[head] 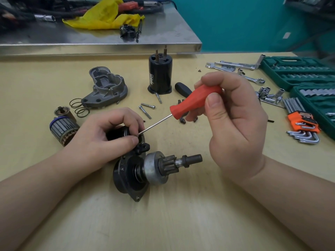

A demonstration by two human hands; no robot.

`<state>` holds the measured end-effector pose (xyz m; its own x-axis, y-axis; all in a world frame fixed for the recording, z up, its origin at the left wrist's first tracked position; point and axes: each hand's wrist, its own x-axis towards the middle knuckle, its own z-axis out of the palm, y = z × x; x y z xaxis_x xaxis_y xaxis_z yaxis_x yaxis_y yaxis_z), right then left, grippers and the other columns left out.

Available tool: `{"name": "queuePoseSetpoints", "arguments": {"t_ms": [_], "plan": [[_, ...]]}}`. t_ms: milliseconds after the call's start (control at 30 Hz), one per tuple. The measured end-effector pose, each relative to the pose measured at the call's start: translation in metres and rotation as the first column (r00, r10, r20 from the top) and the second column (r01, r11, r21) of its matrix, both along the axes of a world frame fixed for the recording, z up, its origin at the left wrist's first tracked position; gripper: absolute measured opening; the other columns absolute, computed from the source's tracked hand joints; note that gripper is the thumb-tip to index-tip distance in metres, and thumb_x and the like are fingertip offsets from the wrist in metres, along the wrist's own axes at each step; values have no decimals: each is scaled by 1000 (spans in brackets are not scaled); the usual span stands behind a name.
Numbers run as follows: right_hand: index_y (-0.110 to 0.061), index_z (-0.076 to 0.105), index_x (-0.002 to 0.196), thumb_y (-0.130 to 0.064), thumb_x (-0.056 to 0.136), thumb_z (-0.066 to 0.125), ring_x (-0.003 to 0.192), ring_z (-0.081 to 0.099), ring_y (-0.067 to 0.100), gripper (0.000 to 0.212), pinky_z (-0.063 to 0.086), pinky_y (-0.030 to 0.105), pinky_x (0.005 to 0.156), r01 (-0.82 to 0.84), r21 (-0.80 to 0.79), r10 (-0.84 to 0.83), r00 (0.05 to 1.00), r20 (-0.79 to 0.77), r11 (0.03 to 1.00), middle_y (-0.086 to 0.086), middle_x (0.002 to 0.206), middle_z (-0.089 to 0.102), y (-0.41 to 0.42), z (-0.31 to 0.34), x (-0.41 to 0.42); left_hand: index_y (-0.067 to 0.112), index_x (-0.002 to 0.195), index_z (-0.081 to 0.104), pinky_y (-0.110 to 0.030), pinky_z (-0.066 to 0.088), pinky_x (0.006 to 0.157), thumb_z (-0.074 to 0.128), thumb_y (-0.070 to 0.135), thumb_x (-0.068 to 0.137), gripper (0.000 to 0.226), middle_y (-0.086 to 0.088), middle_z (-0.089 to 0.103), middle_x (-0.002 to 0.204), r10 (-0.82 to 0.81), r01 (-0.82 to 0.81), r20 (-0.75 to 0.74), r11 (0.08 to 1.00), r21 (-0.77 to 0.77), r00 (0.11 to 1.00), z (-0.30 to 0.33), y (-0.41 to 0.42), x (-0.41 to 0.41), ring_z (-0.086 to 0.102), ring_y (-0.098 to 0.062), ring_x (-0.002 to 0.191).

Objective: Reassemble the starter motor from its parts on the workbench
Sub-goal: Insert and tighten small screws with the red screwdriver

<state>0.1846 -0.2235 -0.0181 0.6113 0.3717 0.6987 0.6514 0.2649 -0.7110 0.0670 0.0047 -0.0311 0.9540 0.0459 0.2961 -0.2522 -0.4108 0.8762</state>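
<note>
Nearby, bolts lie loose; left hand pinches housing, right hand grips screwdriver.

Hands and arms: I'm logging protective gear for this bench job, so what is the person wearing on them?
Nothing that shows. The left hand and right hand are bare: no gloves, rings or tape on the fingers. Both forearms are uncovered to the frame edge, with no sleeve, watch or wristband in view. Nails are short and unpainted.

Two springs, three loose bolts, two green socket cases.
</note>
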Motion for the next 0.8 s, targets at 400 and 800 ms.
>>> {"name": "queuePoseSetpoints", "arguments": {"t_ms": [400, 800], "plan": [[-23, 57, 125, -16, 106, 58, 82, 66, 37, 20, 58, 36, 66, 24, 13, -24, 1000, 19, 1000, 2, 102, 60, 3, 4, 2, 22, 82, 66, -17, 50, 84, 71, 27, 82, 7, 2, 72, 102, 13, -13, -5, 1000, 7, 1000, -1, 0, 0, 67, -14, 95], [-5, 49, 145, -7, 108, 46, 94, 66, 35, 38, 59, 41, 68, -5, -9, 6, 995, 96, 1000, 8, 118, 66, -3, 3, 4, 20, 100, 82, -25, 56, 75, 54, 36, 107, 33, -5, 78, 94, 303, -310, -100, 948, -71, 948, -5, -8, 1, 73, -22, 86]]}}
